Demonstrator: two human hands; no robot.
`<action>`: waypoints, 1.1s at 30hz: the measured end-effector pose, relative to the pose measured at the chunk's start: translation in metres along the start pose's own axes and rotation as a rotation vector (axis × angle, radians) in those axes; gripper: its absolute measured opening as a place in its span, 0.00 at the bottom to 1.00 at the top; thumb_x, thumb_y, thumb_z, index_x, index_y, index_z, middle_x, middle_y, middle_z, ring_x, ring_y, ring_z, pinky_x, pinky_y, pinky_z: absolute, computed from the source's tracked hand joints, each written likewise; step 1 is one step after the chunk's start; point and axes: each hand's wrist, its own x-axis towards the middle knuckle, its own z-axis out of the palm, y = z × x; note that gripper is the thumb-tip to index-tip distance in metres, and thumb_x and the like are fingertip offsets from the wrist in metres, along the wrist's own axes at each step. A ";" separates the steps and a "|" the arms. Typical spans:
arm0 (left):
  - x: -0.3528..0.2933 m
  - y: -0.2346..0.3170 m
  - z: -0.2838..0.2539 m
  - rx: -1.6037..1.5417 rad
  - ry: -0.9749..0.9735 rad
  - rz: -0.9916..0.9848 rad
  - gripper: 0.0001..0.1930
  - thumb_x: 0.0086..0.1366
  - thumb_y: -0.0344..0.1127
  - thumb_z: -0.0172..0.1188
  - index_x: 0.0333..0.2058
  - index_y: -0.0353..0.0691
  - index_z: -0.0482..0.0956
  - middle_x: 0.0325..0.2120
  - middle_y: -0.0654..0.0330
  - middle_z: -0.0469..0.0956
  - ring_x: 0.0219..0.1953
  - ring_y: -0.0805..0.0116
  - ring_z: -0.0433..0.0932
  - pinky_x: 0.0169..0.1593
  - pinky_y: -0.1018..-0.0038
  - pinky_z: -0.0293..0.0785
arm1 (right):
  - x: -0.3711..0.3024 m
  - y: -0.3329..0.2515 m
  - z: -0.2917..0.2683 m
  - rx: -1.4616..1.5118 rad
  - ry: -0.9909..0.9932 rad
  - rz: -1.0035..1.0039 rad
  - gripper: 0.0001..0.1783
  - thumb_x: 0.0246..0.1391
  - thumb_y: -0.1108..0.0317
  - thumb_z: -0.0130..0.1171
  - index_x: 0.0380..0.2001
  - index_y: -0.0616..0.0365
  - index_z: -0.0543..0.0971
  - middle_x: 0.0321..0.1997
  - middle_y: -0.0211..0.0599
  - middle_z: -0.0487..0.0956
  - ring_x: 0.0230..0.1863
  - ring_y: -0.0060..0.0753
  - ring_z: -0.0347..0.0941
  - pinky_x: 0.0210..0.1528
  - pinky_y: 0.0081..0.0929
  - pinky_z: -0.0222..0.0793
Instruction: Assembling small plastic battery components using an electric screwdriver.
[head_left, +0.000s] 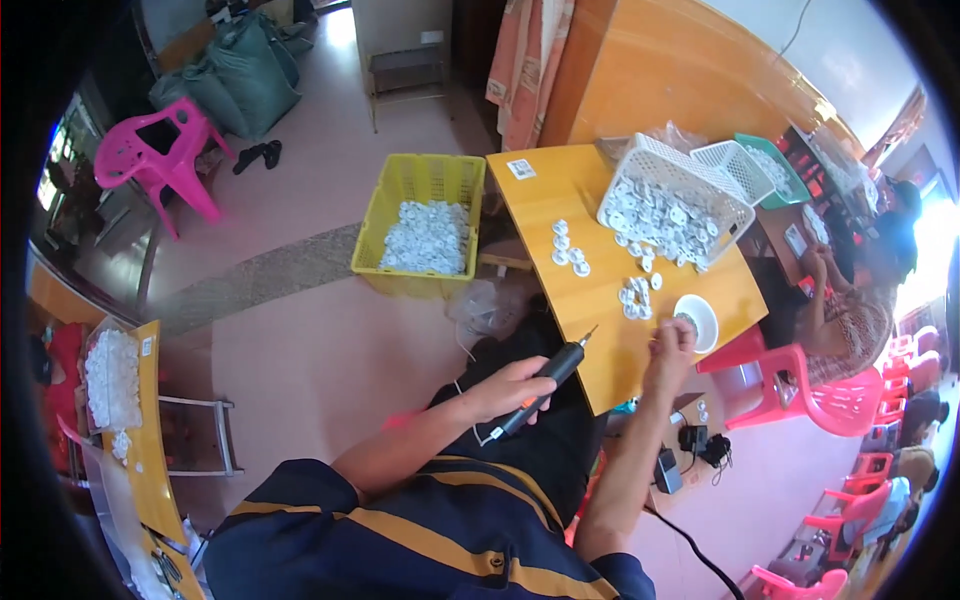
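Observation:
My left hand (pixel 512 388) is wrapped round a black electric screwdriver (pixel 562 366), its bit pointing up and away over the table's near edge. At the left rim of a small white bowl (pixel 709 322), my right hand (pixel 670 352) has its fingers drawn together. Whatever they pinch is too small or hidden to name. Small pieces lie inside the bowl, partly behind the fingers. Just beyond the right hand is a group of white round plastic parts (pixel 635 298), and a second short row of such parts (pixel 561 243) lies farther left on the wooden table (pixel 590 345).
A tipped white basket (pixel 735 212) spills more round parts onto the table. Left of the table stands a yellow crate (pixel 368 245) of them. Another person (pixel 850 320) sits at the right near a pink chair (pixel 845 400). Power adapters (pixel 668 470) with cables lie below the table.

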 end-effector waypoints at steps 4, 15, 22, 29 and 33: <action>0.001 -0.004 0.000 -0.022 -0.022 -0.013 0.13 0.72 0.38 0.52 0.51 0.40 0.71 0.30 0.61 0.76 0.25 0.74 0.77 0.30 0.77 0.77 | -0.036 0.025 0.022 0.070 -0.043 0.135 0.08 0.60 0.73 0.63 0.42 0.58 0.78 0.35 0.30 0.79 0.31 0.20 0.74 0.32 0.18 0.71; -0.001 -0.002 0.005 0.034 -0.023 0.008 0.13 0.72 0.37 0.53 0.50 0.38 0.69 0.30 0.61 0.75 0.25 0.75 0.76 0.31 0.76 0.77 | -0.054 0.030 0.038 0.313 -0.278 0.359 0.04 0.63 0.75 0.59 0.41 0.60 0.77 0.35 0.33 0.79 0.33 0.24 0.76 0.38 0.19 0.75; 0.000 -0.004 0.005 0.084 -0.012 -0.023 0.13 0.70 0.35 0.54 0.50 0.37 0.69 0.29 0.62 0.74 0.24 0.75 0.75 0.30 0.76 0.75 | -0.056 0.031 0.034 0.309 -0.231 0.396 0.06 0.61 0.77 0.60 0.41 0.59 0.78 0.36 0.34 0.81 0.34 0.26 0.78 0.38 0.21 0.77; 0.003 -0.005 0.002 0.198 -0.054 -0.032 0.16 0.72 0.35 0.51 0.54 0.36 0.69 0.31 0.61 0.76 0.29 0.77 0.76 0.31 0.78 0.76 | -0.052 0.037 0.028 0.329 -0.234 0.403 0.07 0.60 0.77 0.60 0.42 0.58 0.78 0.36 0.35 0.81 0.34 0.26 0.79 0.38 0.22 0.79; 0.002 -0.005 0.000 0.201 -0.016 -0.025 0.16 0.69 0.35 0.54 0.52 0.37 0.70 0.26 0.60 0.75 0.23 0.73 0.76 0.29 0.73 0.74 | -0.052 0.036 0.028 0.319 -0.257 0.418 0.07 0.60 0.77 0.60 0.42 0.58 0.78 0.36 0.35 0.82 0.34 0.26 0.79 0.38 0.22 0.79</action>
